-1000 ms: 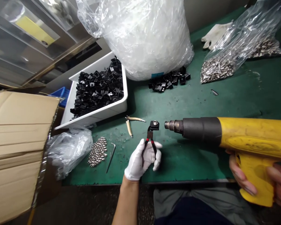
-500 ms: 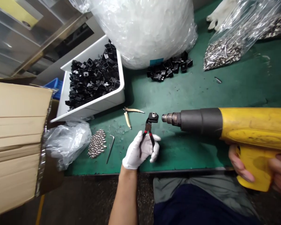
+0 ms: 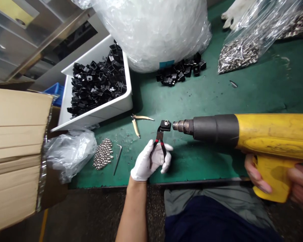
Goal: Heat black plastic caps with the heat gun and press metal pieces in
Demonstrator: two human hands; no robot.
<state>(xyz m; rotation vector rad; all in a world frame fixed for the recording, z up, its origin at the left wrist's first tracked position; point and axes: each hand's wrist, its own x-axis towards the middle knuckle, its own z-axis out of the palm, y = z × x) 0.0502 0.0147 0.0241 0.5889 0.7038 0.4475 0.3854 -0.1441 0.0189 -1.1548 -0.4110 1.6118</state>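
Two hands: gloved left (image 3: 150,162) closed on black pliers (image 3: 158,146) holding a plastic-looking block (image 3: 165,125); bare right (image 3: 301,183) curled around yellow heat gun (image 3: 267,137).

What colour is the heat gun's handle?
Yellow: the heat gun's handle, shown best in the head view.

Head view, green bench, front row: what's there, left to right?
Crumpled plastic bag → pile of small metal fittings → hex key → tan-handled pliers → white-gloved left hand gripping black pliers → black square part → yellow heat gun in right hand.
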